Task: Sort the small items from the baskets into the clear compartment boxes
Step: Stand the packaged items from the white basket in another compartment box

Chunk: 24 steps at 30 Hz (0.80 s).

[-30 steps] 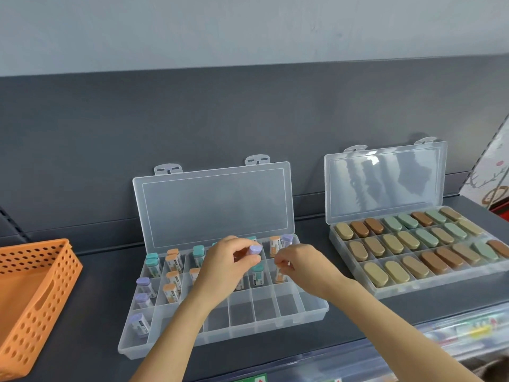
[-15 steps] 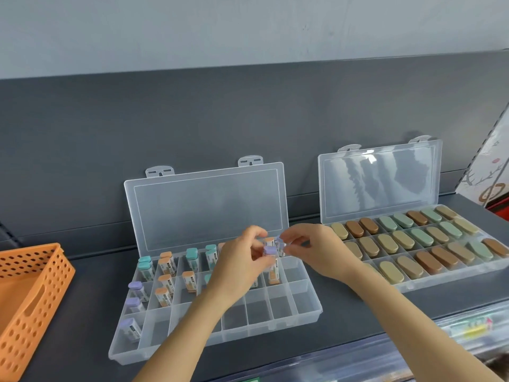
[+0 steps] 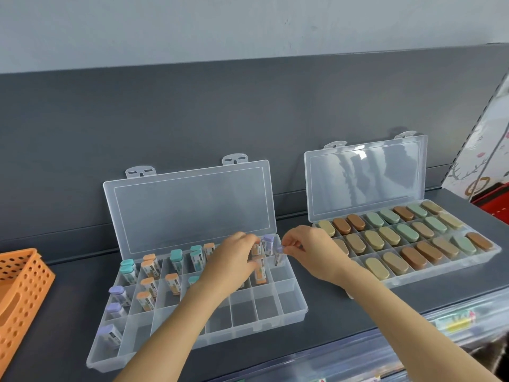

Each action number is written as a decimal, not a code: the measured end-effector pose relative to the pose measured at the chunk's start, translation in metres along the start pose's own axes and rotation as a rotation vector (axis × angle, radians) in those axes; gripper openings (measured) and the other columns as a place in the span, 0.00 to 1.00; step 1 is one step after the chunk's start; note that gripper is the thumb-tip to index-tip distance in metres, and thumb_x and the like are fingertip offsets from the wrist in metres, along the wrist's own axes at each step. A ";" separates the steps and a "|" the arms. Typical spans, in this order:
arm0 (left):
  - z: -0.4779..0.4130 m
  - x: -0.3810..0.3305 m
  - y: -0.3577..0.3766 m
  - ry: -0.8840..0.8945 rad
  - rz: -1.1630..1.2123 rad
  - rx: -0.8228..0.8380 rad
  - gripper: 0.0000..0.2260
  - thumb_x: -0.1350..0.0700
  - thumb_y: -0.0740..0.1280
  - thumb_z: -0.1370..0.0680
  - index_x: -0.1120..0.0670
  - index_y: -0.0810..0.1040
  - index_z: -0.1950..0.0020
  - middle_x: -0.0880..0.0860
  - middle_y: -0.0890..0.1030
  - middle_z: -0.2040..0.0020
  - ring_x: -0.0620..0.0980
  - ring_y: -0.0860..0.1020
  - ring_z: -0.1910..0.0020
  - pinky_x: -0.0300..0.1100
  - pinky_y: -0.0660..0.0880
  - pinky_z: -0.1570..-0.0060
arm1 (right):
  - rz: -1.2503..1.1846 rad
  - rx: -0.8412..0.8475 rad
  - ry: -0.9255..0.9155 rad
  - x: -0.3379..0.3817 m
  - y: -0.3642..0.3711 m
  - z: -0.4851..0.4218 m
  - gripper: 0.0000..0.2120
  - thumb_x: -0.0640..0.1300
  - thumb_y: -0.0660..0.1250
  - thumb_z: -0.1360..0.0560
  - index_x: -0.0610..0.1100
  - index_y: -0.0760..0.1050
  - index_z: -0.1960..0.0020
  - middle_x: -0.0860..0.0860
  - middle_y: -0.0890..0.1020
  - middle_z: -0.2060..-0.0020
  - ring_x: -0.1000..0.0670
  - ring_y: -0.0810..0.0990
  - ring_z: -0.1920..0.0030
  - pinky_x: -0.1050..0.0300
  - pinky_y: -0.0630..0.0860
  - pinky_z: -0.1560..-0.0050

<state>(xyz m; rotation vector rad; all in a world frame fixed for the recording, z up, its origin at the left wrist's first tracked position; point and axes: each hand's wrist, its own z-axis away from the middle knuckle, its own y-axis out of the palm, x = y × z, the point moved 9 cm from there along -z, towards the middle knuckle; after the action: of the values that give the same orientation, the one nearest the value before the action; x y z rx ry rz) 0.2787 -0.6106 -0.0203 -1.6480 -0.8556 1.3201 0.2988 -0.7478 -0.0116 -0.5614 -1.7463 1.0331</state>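
The left clear compartment box (image 3: pixel 293 304) stands open on the dark shelf. It holds small upright tubes with teal (image 3: pixel 176 259), orange (image 3: pixel 148 285) and purple caps (image 3: pixel 117 295). My left hand (image 3: pixel 231 264) reaches over its back rows, and its curled fingertips grip an orange tube (image 3: pixel 257 248). Just to the right, my right hand (image 3: pixel 314 250) pinches a purple-capped tube (image 3: pixel 279 257) over the box's back right corner. Another purple-capped tube (image 3: pixel 268 242) stands behind it. My left hand hides the middle compartments.
A second open clear box (image 3: pixel 407 277) at the right holds tan, brown and green oval items. An orange perforated basket (image 3: pixel 24 293) sits at the far left edge. Both lids lean against the grey back wall. Several front compartments of the left box are bare.
The purple-capped tube has passed from my left hand to my right hand. Both hands moved toward the box's back right corner, and the right hand now lowers the tube there.
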 end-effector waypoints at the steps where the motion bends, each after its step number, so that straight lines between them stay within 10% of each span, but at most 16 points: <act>1: -0.001 0.000 0.004 0.012 -0.071 0.015 0.20 0.53 0.68 0.23 0.50 0.71 0.32 0.49 0.74 0.36 0.49 0.73 0.39 0.44 0.73 0.42 | 0.016 0.016 -0.005 -0.002 0.004 0.000 0.10 0.48 0.65 0.22 0.43 0.80 0.48 0.48 0.80 0.54 0.52 0.76 0.58 0.60 0.75 0.55; 6: -0.005 -0.010 0.016 0.064 -0.341 0.019 0.15 0.53 0.66 0.23 0.54 0.75 0.37 0.51 0.75 0.38 0.51 0.71 0.40 0.44 0.70 0.41 | 0.062 0.072 -0.011 -0.011 0.028 0.001 0.10 0.46 0.64 0.21 0.44 0.81 0.46 0.49 0.79 0.49 0.52 0.78 0.55 0.74 0.69 0.60; 24: -0.008 -0.007 0.017 0.076 -0.319 -0.046 0.10 0.53 0.65 0.23 0.52 0.77 0.43 0.49 0.77 0.42 0.50 0.72 0.43 0.44 0.69 0.43 | 0.047 0.082 -0.029 -0.014 0.030 -0.009 0.11 0.47 0.63 0.21 0.44 0.79 0.43 0.51 0.78 0.45 0.50 0.79 0.51 0.66 0.75 0.52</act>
<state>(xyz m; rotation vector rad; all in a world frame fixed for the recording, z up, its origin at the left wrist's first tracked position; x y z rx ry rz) 0.2849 -0.6256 -0.0319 -1.5111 -1.0591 1.0184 0.3099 -0.7386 -0.0426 -0.5405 -1.7152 1.1454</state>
